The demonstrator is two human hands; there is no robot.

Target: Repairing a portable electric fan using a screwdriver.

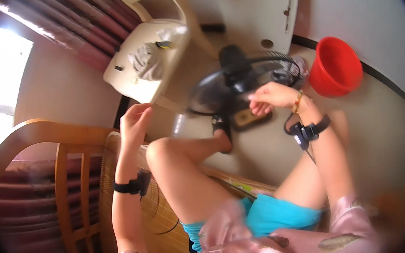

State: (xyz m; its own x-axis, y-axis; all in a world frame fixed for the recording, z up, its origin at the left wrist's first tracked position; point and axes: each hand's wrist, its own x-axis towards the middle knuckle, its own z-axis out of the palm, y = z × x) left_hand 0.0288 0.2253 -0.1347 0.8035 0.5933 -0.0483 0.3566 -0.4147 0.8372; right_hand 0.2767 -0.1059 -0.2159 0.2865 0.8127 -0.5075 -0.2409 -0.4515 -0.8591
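Observation:
My left hand (134,122) is raised above my left knee, its fingers bent and drawn in toward the thumb. My right hand (275,98) is held out above the floor, in front of the black fan (237,74), with thumb and fingers pinched together. Whatever either hand may hold is too small or hidden to make out. A beaded bracelet (298,101) circles my right wrist. Black straps with small devices sit on both forearms, the right device (305,134) and the left device (144,183) trailing cables.
A cream chair (121,81) at the far left carries a crumpled grey cloth (146,61). A red bucket (335,67) stands at the right by the wall. Beneath me is a wooden-framed seat with a curved armrest (36,129). A white panel (253,4) leans behind the fan.

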